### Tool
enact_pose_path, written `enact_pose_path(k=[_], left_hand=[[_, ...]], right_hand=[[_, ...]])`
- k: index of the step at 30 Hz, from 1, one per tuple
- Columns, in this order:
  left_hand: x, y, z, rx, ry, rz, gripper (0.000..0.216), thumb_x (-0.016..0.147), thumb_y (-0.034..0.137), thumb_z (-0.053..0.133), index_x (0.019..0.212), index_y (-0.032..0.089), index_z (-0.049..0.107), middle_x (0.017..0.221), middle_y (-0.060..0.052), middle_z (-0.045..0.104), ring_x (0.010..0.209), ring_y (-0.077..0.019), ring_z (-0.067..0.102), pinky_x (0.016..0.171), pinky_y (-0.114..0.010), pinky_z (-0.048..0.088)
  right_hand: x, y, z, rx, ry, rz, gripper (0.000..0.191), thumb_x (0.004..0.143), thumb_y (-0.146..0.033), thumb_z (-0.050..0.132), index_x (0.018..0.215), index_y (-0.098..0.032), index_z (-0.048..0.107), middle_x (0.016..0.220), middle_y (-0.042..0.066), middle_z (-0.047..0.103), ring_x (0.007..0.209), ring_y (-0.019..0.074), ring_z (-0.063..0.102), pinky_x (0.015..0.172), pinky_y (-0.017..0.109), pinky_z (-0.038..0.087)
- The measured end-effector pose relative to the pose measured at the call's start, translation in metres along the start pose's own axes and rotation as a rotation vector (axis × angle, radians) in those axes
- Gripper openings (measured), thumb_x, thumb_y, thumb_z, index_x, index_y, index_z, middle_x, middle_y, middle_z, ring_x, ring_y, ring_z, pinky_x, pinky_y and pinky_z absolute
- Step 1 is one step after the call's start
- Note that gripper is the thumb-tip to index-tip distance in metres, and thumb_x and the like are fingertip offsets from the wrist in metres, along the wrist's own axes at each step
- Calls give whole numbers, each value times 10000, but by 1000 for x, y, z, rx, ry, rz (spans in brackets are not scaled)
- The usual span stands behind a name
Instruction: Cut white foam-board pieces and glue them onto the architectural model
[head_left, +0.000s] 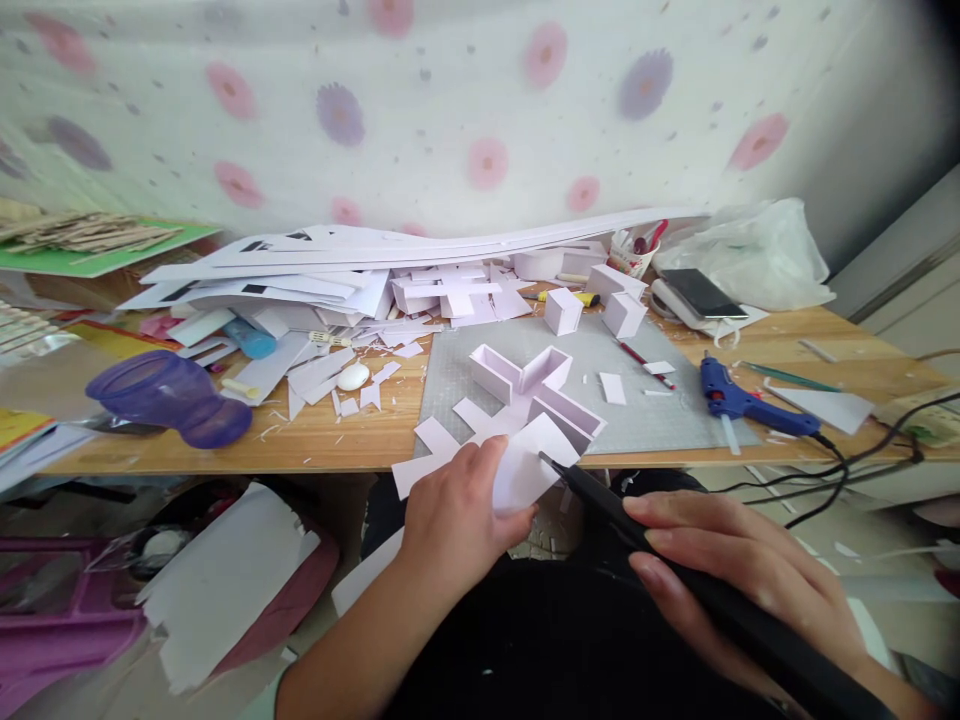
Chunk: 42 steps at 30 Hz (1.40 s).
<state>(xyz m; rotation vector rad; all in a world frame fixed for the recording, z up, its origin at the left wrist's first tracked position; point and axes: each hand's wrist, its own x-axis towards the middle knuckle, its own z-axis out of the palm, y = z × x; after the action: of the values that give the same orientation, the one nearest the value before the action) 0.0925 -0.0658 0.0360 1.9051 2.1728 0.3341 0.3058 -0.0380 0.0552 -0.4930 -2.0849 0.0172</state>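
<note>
We note the left hand [457, 510], fingers [491, 455] pinching a white foam piece [525, 472] at the bench [337, 440] edge. The right hand [742, 575] grips a black tool [660, 545], its tip touching that piece. At 12 o'clock from the hands, a cross-shaped foam tray [536, 385] sits on a grey mat [660, 420]. A blue glue gun [742, 405] lies at 2 o'clock.

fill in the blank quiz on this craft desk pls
The left hand holds a pale piece; the right hand grips a long ___ tool.
The glue gun on the table is ___.
The cross-shaped box sits on a ___ cutting mat.
Missing: black, blue, grey.
</note>
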Motion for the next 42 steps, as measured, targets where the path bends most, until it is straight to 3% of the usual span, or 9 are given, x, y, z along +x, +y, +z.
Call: enact_pose_path(k=[8,13,16,18,22,26,30,35,42], left_hand=[[4,-4,1,-10,37,7,563,717,428,694,1230,268,527,1138,-60,669,985,-276,659,779,-349,493],[5,-11,-4,-9,226,-34,531,714,364,693,1206,245,532,1099,-58,687,965,-278,668,742,-346,497],[-1,-11,-1,-82,267,91,572,665,351,723,1192,247,525,1090,-47,693,949,-269,673,748,-344,513],[-6,-10,4,-132,301,188,612,643,342,730,1206,250,506,1096,-44,692,935,-260,678,769,-346,525],[-12,-8,14,-196,381,372,654,623,344,727,1222,244,483,1052,-43,698,911,-253,690,775,-347,548],[-11,-8,20,-220,442,448,649,630,371,727,1213,227,481,1007,-53,702,832,-243,702,683,-329,566],[-11,-4,20,-267,501,497,655,641,363,722,1218,205,454,1006,-80,696,826,-244,703,659,-321,567],[-9,2,13,-331,487,536,683,638,344,735,1231,204,426,1013,-84,689,840,-238,699,680,-318,568],[-2,1,5,-473,422,524,668,681,285,718,1282,219,433,1189,-106,620,1043,-265,616,878,-385,511]], right_hand=[[-2,-6,-8,-5,-19,36,138,801,-129,656,915,-191,609,765,44,723,640,151,710,571,193,574],[-8,1,-9,72,-51,141,134,788,-80,577,785,-214,586,694,17,663,637,140,673,584,218,551],[-7,15,1,143,-84,325,116,822,-130,577,752,-223,584,724,15,665,677,154,656,623,261,526],[-4,25,10,200,-135,522,54,855,-208,594,872,-234,639,830,22,697,724,165,653,651,280,512],[5,35,29,648,-206,870,335,871,-382,616,1182,-259,630,921,32,683,760,167,627,626,269,494],[14,34,40,1100,-111,1133,283,791,-361,723,1042,-231,715,768,-7,615,654,111,573,562,214,451],[18,32,42,1333,-76,1258,238,702,-273,798,920,-195,742,757,0,641,663,114,598,594,220,475],[16,32,47,1445,-130,1194,219,729,-299,778,922,-206,731,798,15,683,705,131,621,644,246,497],[9,31,56,1015,-235,767,239,876,-360,620,1057,-211,670,987,54,670,874,176,613,777,310,499]])
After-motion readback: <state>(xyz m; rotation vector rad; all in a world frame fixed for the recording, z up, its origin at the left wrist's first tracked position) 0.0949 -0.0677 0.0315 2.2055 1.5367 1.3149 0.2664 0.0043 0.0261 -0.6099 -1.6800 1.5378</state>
